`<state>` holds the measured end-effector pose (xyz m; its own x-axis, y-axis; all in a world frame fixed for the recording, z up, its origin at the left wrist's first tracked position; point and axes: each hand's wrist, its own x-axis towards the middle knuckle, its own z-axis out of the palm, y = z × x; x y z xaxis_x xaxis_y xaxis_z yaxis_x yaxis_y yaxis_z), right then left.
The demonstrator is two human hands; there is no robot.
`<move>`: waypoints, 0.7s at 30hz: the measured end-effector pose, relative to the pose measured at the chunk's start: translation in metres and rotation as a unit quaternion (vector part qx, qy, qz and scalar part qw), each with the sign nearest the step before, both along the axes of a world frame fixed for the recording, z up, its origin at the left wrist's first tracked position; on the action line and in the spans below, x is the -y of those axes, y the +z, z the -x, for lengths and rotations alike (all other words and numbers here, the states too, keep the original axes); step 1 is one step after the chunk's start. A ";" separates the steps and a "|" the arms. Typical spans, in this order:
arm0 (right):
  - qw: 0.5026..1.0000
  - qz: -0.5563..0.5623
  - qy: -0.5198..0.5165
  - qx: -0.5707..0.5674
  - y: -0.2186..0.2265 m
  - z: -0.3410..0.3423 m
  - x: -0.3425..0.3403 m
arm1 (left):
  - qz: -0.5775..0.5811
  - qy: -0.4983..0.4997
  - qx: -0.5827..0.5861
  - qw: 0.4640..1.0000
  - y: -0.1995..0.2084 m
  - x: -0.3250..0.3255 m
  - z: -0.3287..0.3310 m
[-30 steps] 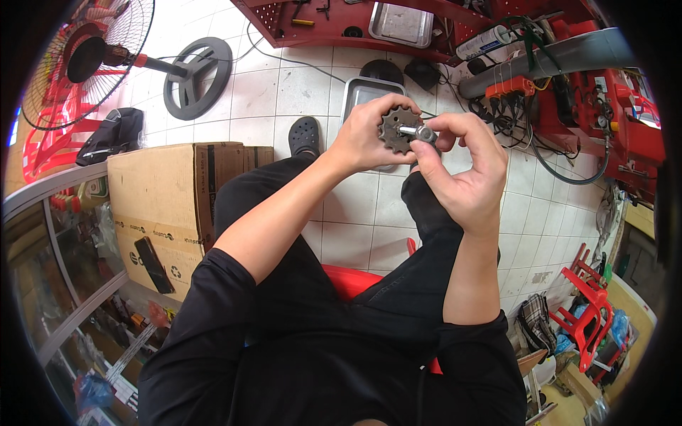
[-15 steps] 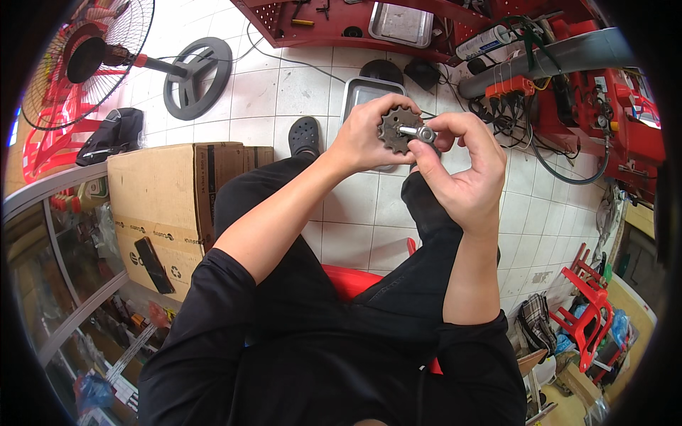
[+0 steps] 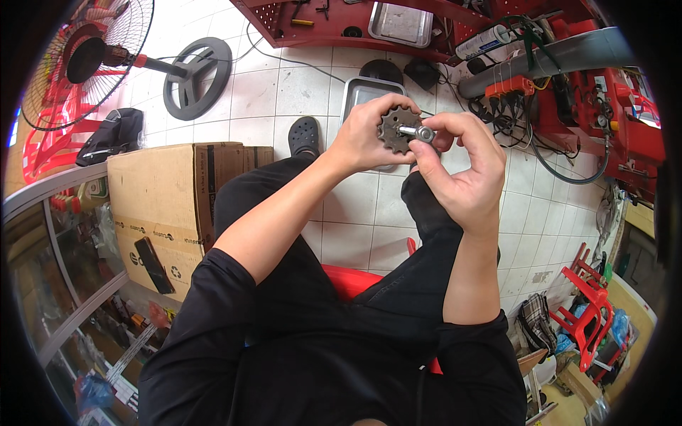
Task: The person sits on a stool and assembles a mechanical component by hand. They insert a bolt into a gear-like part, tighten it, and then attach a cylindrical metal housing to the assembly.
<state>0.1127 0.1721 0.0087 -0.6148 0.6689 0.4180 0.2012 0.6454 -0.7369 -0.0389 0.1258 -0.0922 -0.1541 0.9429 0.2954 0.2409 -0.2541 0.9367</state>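
Observation:
In front of me, above my knees, my left hand (image 3: 358,136) is closed around a dark, toothed sprocket (image 3: 391,128), its fingers wrapping behind the rim. A shiny metal bolt-like piece (image 3: 425,133) with a round, thick end stands out from the sprocket's face near its centre. My right hand (image 3: 470,176) pinches that thick end between thumb and fingers. Whether the thick end is the bolt's own head or a separate socket, I cannot tell. The back of the sprocket is hidden by my left hand.
Behind my hands a grey metal tray (image 3: 353,92) lies on the tiled floor. A cardboard box (image 3: 160,184) with a black phone (image 3: 153,264) on top stands at the left. Cables (image 3: 504,128) and a red tool stand (image 3: 575,113) are at the right, a fan base (image 3: 219,74) at far left.

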 end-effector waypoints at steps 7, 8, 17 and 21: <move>1.000 0.011 0.005 -0.005 -0.006 0.001 -0.001 | -0.025 0.012 -0.031 0.999 -0.001 -0.001 0.001; 1.000 0.005 0.003 -0.001 -0.007 0.001 -0.001 | -0.018 0.003 -0.023 1.000 -0.001 0.000 0.001; 1.000 0.003 -0.002 -0.008 -0.007 -0.001 -0.003 | 0.003 -0.004 0.000 1.000 0.003 0.001 -0.001; 1.000 0.001 -0.018 -0.007 -0.003 -0.001 0.000 | -0.003 -0.004 0.019 1.000 -0.001 0.000 0.000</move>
